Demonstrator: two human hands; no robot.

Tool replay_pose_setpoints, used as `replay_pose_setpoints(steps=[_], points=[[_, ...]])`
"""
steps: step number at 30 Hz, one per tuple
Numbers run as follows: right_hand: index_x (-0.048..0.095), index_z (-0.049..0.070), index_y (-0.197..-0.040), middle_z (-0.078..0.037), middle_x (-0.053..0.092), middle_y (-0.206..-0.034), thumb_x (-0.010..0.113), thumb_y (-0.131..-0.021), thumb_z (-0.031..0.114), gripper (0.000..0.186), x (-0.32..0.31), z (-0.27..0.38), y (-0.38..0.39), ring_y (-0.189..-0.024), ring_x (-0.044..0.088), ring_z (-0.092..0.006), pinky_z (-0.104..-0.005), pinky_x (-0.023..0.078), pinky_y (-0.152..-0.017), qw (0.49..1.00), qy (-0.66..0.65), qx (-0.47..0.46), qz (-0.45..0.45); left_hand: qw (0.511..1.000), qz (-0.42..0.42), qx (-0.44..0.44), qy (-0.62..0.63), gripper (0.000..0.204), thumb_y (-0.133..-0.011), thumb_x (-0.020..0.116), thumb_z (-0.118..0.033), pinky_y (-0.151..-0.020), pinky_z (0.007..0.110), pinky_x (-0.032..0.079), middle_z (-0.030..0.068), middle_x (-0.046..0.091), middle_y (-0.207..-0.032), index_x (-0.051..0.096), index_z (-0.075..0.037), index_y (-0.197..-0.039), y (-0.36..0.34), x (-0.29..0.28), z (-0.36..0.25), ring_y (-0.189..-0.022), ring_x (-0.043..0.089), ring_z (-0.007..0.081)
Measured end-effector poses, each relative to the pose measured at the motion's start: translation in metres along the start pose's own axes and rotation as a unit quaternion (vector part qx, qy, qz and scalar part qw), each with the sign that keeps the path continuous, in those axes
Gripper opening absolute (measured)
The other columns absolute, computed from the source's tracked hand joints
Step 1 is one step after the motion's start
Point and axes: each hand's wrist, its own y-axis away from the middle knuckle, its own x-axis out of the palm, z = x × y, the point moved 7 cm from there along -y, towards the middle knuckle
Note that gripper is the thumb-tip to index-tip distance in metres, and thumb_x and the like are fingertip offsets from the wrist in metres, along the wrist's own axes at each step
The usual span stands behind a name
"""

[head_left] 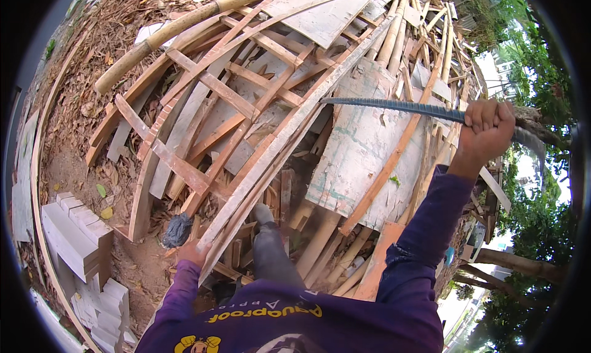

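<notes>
A big heap of weathered timber slats, bamboo poles and pale plywood sheets (pixel 295 107) fills the centre and upper part of the frame, with bare earth and dry leaves along its left edge and trees at the right rim. A long pale wooden slat (pixel 289 131) runs from the lower centre-left up toward the upper right; its near end lies in the left hand (pixel 194 252), whose grip is closed around it, just beside a grey crumpled rag (pixel 177 230). A stack of white blocks (pixel 77 236) stands at lower left. At centre right, the right hand (pixel 486 131) is fisted tight on a dark ribbed steel bar (pixel 394 107), which stretches leftward above the heap.
</notes>
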Motion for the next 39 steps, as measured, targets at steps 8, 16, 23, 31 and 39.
replay_pose_setpoints(steps=[8, 16, 23, 31, 39], points=[[0.037, 0.015, -0.069, 0.003, 0.029, -0.056, 0.047, -0.096, 0.009, 0.029, 0.075, -0.040, 0.021, -0.044, 0.027, -0.0097, -0.0278, 0.027, -0.042, 0.993, -0.083, 0.036, 0.080, 0.999, -0.034, -0.012, 0.005, 0.064, -0.091, 0.063, -0.067, -0.082, 0.057, 0.054, 0.0268, 0.073, -0.092, 0.074, -0.006, -0.108, -0.014, 0.007, 0.058, -0.091, 0.069, 0.0486], [0.035, 0.018, -0.066, 0.003, 0.029, -0.055, 0.038, -0.107, 0.017, 0.041, -0.090, 0.002, 0.023, -0.046, 0.029, -0.0107, -0.0267, 0.027, -0.045, 0.999, -0.027, 0.040, -0.024, 1.000, -0.002, 0.009, -0.002, 0.073, -0.091, 0.057, -0.073, -0.082, 0.056, 0.055, 0.0270, 0.073, -0.094, 0.072, -0.003, -0.103, -0.009, 0.007, 0.016, -0.092, 0.070, 0.0472], [0.035, 0.013, -0.068, 0.001, 0.030, -0.052, 0.052, -0.094, 0.008, 0.031, 0.113, 0.018, 0.028, -0.039, 0.026, -0.0106, -0.0291, 0.027, -0.039, 0.998, 0.040, -0.014, 0.054, 0.999, 0.015, -0.035, 0.023, 0.075, -0.087, 0.061, -0.073, -0.087, 0.053, 0.055, 0.0282, 0.073, -0.101, 0.070, -0.002, -0.110, 0.040, 0.017, -0.016, -0.098, 0.071, 0.0445], [0.037, 0.013, -0.066, 0.001, 0.031, -0.051, 0.056, -0.090, 0.005, 0.031, 0.103, 0.046, 0.010, -0.036, 0.027, -0.0100, -0.0279, 0.025, -0.036, 0.998, 0.050, -0.039, 0.021, 0.999, 0.008, -0.034, 0.029, 0.078, -0.085, 0.063, -0.075, -0.087, 0.052, 0.054, 0.0280, 0.073, -0.101, 0.067, -0.003, -0.114, 0.058, 0.042, -0.030, -0.098, 0.071, 0.0441], [0.036, 0.014, -0.068, 0.001, 0.030, -0.052, 0.055, -0.094, 0.011, 0.033, 0.056, 0.037, -0.012, -0.039, 0.028, -0.0103, -0.0294, 0.029, -0.039, 0.998, 0.047, -0.043, 0.008, 0.999, -0.026, -0.015, 0.031, 0.076, -0.086, 0.064, -0.073, -0.089, 0.052, 0.054, 0.0280, 0.073, -0.105, 0.069, -0.002, -0.114, 0.052, 0.035, -0.025, -0.102, 0.070, 0.0435]])
